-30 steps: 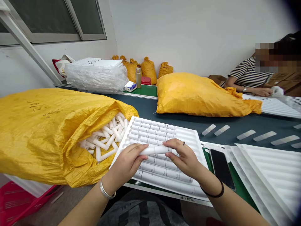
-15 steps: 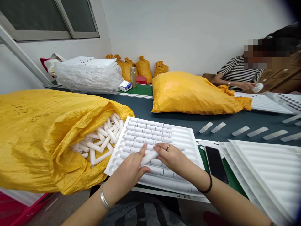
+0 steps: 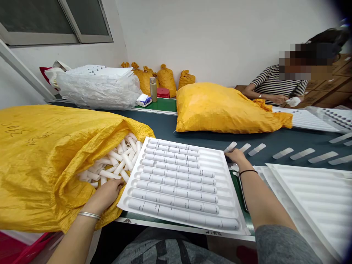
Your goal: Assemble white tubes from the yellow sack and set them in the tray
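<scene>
My left hand [image 3: 108, 192] is at the mouth of the open yellow sack [image 3: 63, 176], its fingers curled among short white plastic tubes [image 3: 118, 168]. What those fingers hold, if anything, is hidden. Beyond the tray's right edge, my right hand [image 3: 237, 157] reaches to the dark belt and pinches a translucent white tube [image 3: 230, 146], which leans beside another similar tube [image 3: 245, 147]. Between my arms lies a white moulded tray [image 3: 213, 161]; rows of printed white tubes [image 3: 176, 187] fill much of its grooves, while grooves at the upper right are bare.
More tubes [image 3: 283, 153] lie spaced along the dark belt [image 3: 162, 123]. Stacked white trays [image 3: 313, 205] stand at right, beside a partly covered phone [image 3: 243, 192]. A full yellow sack [image 3: 220, 108] lies across the belt. A co-worker [image 3: 277, 86] in stripes handles something white.
My hands have parted from above the tray. The left moved to the tubes in the sack; the right carried the tube to the belt, at the left end of the row there.
</scene>
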Demonstrator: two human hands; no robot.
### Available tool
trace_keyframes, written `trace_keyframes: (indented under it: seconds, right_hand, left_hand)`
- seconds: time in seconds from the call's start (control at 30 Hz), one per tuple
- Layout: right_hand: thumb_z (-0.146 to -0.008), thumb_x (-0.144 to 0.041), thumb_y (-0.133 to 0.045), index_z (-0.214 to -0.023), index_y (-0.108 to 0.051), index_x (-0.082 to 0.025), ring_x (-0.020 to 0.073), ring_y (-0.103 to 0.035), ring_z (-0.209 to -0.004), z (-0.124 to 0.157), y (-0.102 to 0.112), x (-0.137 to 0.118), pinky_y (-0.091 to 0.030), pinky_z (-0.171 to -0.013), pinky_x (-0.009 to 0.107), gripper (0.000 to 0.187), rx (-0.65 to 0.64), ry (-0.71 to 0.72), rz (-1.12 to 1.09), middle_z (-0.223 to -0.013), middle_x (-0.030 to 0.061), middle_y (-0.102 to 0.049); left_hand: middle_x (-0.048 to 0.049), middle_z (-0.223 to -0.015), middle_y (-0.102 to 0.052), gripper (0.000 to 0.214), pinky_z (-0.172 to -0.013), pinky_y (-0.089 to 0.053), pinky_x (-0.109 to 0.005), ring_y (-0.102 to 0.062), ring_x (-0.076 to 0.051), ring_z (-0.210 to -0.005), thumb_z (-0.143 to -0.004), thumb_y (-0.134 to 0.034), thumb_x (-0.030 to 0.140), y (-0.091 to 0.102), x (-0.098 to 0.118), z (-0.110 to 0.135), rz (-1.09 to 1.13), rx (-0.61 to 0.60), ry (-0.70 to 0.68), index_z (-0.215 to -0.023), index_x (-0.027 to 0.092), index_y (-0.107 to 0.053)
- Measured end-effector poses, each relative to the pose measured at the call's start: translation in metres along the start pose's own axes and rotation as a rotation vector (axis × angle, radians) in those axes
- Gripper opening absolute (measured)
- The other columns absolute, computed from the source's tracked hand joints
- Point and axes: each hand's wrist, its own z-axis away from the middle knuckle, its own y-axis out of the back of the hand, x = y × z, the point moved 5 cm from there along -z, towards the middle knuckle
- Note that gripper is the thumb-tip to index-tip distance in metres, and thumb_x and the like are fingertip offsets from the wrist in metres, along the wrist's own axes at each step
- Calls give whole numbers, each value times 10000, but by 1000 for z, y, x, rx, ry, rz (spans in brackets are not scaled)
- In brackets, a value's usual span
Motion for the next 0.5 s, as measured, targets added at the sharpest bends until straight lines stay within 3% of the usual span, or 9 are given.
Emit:
trace_keyframes:
  seconds: [0.07,0.17,0.27,0.37,0.5]
  right_hand:
    - [-901,-347,-591,-954,-667,-71,234,-651,-886,15,5,-1,-521,-795,406,291,-32,33,22,-935,134,-674]
    - [-916,-349,-503,-954,-717,-97,286,-657,-917,55,1,-14,-508,-805,400,332,-66,214,-12,-946,172,-695]
    - [-877,-351,-534,-1080,-707,-218,244,-649,-977,102,-21,-36,-514,-841,329,298,-131,523,-61,-1130,86,-669]
    - [-829,-284,-558,-1020,-717,-184,276,-636,-985,128,-36,-48,-508,-875,384,268,-110,723,-57,-1140,114,-649]
    - [-795,-248,-553,-957,-669,-147,291,-636,-865,145,-25,-54,-516,-807,436,224,127,771,-88,-993,139,-661]
  left_hand:
    - [-74,-1066,-717,320,-887,-467,-311,-653,-231,-994,-820,-443,281,-3,6,4,44,-51,-43,-1004,212,-695]
    - [-68,-1027,-720,290,-858,-480,-317,-655,-240,-959,-798,-472,294,-3,8,8,135,-65,-72,-974,209,-687]
    - [-105,-983,-705,274,-854,-479,-374,-640,-283,-941,-802,-483,324,9,2,8,158,126,-19,-956,177,-654]
    - [-151,-1143,-628,362,-961,-428,-426,-570,-299,-1090,-848,-449,372,27,4,12,156,379,24,-1106,143,-559]
    - [-85,-1164,-618,259,-1021,-413,-396,-562,-234,-1128,-876,-516,348,47,39,30,330,626,-235,-1080,194,-559]
